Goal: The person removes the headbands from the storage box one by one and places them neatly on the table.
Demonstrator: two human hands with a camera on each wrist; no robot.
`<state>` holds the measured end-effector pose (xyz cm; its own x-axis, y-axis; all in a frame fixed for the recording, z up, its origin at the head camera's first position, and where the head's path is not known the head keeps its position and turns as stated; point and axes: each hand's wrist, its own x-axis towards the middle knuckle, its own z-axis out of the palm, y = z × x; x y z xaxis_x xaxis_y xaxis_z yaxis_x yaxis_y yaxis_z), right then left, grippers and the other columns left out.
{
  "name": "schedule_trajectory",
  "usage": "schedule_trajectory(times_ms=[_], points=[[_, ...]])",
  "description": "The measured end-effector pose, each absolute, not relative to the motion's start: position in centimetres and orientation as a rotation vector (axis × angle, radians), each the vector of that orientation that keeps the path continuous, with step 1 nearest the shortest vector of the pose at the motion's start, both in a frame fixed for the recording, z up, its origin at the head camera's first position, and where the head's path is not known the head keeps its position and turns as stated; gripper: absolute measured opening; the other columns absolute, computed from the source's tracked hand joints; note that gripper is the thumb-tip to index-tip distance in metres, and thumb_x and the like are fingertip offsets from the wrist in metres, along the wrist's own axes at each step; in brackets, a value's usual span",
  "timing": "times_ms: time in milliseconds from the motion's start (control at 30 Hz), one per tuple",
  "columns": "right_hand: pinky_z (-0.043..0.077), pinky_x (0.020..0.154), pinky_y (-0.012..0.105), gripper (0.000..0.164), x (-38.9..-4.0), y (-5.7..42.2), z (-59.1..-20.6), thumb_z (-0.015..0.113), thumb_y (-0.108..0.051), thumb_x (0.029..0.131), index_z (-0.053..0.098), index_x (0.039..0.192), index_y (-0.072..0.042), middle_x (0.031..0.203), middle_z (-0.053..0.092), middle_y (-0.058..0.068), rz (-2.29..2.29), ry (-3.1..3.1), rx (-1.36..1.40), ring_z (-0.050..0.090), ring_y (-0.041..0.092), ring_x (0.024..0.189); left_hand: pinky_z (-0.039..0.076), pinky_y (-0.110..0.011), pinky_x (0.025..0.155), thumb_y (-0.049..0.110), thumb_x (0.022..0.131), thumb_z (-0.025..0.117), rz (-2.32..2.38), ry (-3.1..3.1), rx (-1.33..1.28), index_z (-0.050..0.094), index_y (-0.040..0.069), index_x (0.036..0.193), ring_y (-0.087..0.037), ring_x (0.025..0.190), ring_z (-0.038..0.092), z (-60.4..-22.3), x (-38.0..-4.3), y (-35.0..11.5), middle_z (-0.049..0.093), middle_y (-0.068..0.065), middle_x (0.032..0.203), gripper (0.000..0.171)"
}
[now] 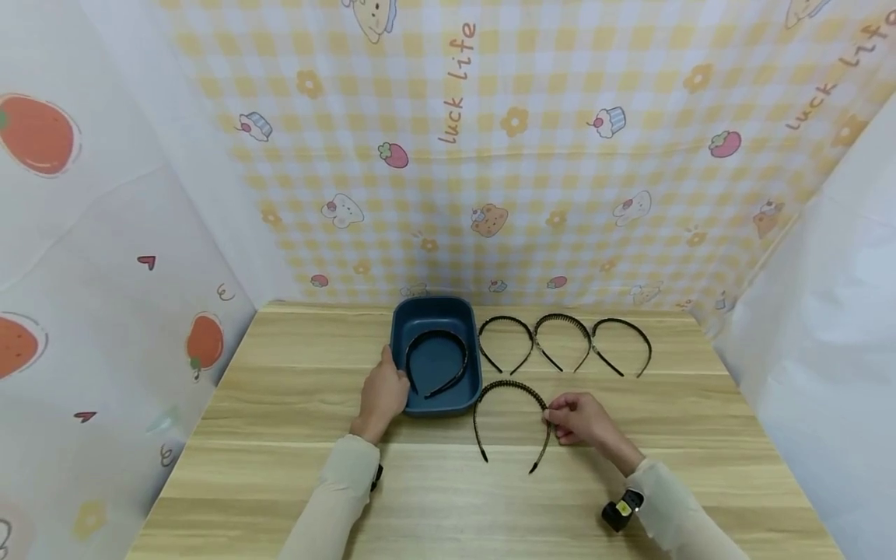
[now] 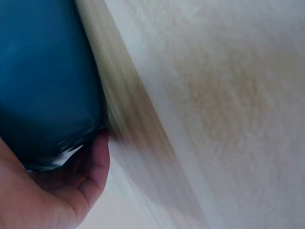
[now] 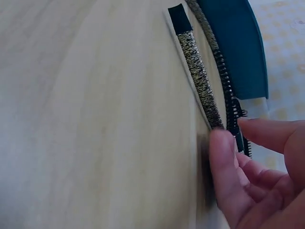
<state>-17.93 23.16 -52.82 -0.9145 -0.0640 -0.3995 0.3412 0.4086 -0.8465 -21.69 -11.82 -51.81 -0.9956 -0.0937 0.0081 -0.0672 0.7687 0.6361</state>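
A dark blue plastic bin (image 1: 479, 389) stands on the table with one black headband (image 1: 435, 333) lying inside it. My left hand (image 1: 383, 386) holds the bin at its left side; in the left wrist view its fingers (image 2: 97, 162) curl against the blue wall. Right of the bin, my right hand (image 1: 582, 420) pinches a toothed black headband (image 1: 514, 384) by its right side, between thumb and fingers. The right wrist view shows that headband's glittery arm (image 3: 198, 71) and dark tip. Whether the held headband touches the table, I cannot tell.
Three more dark headbands lie in a row behind: a left one (image 1: 505, 318), a toothed middle one (image 1: 562, 317) and a right one (image 1: 621, 321). The wooden table (image 1: 294, 435) ends at a yellow checked cloth (image 1: 518, 179). White cloths hang at both sides.
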Motion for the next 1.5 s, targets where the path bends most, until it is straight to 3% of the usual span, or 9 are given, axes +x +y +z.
schedule_trajectory(times_ms=[133,267,367,600,833,933,1067,1233,1500], points=[[0.047,0.046,0.031,0.017,-18.3,23.0,-52.2,0.062,-0.021,0.083,0.064,0.090,-0.005,0.071,0.060,0.008,-1.385,2.483,0.199,0.055,0.018,0.054,0.030,-0.029,0.038,0.010,0.088,0.037,-1.056,-2.912,0.133,0.019,-0.003,0.141,-0.018,0.040,0.040,-51.9,-21.8,-11.8,0.046,-0.006,0.054,0.057],[0.044,0.052,0.029,0.021,-18.7,22.1,-51.3,0.059,-0.024,0.085,0.064,0.096,-0.007,0.075,0.062,0.003,-1.209,2.762,0.092,0.055,0.014,0.058,0.027,-0.028,0.036,0.010,0.088,0.037,-1.044,-2.916,0.132,0.018,-0.002,0.141,-0.017,0.037,0.036,-51.7,-22.0,-11.8,0.045,-0.005,0.050,0.058],[0.043,0.058,0.029,0.024,-18.8,20.9,-50.5,0.059,-0.023,0.086,0.064,0.101,-0.006,0.079,0.062,0.001,-1.174,2.880,0.032,0.055,0.012,0.064,0.027,-0.028,0.036,0.010,0.088,0.037,-1.032,-2.912,0.116,0.018,-0.003,0.141,-0.017,0.037,0.036,-51.6,-22.2,-11.7,0.045,-0.005,0.050,0.058],[0.046,0.053,0.026,0.030,-19.4,17.7,-49.3,0.057,-0.013,0.086,0.058,0.113,-0.002,0.083,0.063,0.003,-1.345,2.872,-0.127,0.059,0.013,0.065,0.030,-0.029,0.037,0.010,0.087,0.037,-1.018,-2.926,0.129,0.019,-0.003,0.141,-0.018,0.039,0.040,-51.5,-22.2,-11.7,0.047,-0.006,0.052,0.057],[0.049,0.069,0.029,0.024,-20.2,14.4,-48.2,0.059,-0.010,0.085,0.061,0.108,-0.007,0.091,0.063,0.005,-1.476,2.885,-0.282,0.059,0.014,0.079,0.031,-0.030,0.038,0.009,0.088,0.038,-1.028,-2.906,0.131,0.021,-0.003,0.140,-0.018,0.041,0.042,-51.5,-22.2,-11.7,0.049,-0.008,0.055,0.057],[0.048,0.073,0.031,0.030,-20.5,12.6,-47.3,0.059,-0.009,0.085,0.057,0.114,-0.004,0.099,0.063,0.009,-1.587,2.725,-0.323,0.060,0.018,0.085,0.032,-0.030,0.039,0.010,0.088,0.039,-1.022,-2.905,0.152,0.021,-0.003,0.140,-0.019,0.042,0.043,-51.5,-22.1,-11.8,0.051,-0.009,0.060,0.056],[0.045,0.084,0.037,0.051,-20.3,10.2,-46.1,0.058,-0.014,0.086,0.040,0.133,-0.004,0.122,0.052,0.014,-1.701,2.351,-0.266,0.055,0.026,0.105,0.033,-0.030,0.040,0.010,0.088,0.039,-1.027,-2.910,0.172,0.021,-0.002,0.140,-0.020,0.044,0.044,-51.6,-22.1,-11.8,0.053,-0.011,0.064,0.056],[0.029,0.101,0.045,0.066,-20.3,8.1,-45.6,0.055,-0.023,0.089,0.019,0.143,-0.008,0.144,0.025,0.015,-1.692,2.071,-0.122,0.028,0.029,0.130,0.034,-0.030,0.040,0.010,0.088,0.039,-1.041,-2.910,0.175,0.022,-0.002,0.140,-0.020,0.045,0.045,-51.8,-22.0,-11.8,0.055,-0.012,0.067,0.056],[0.021,0.104,0.047,0.082,-21.6,6.1,-46.6,0.059,-0.034,0.085,0.011,0.144,-0.003,0.149,0.010,0.015,-1.639,2.038,0.133,0.014,0.032,0.134,0.033,-0.030,0.040,0.010,0.087,0.040,-1.059,-2.928,0.166,0.019,-0.002,0.141,-0.019,0.044,0.045,-51.9,-22.0,-11.9,0.051,-0.008,0.062,0.060]])
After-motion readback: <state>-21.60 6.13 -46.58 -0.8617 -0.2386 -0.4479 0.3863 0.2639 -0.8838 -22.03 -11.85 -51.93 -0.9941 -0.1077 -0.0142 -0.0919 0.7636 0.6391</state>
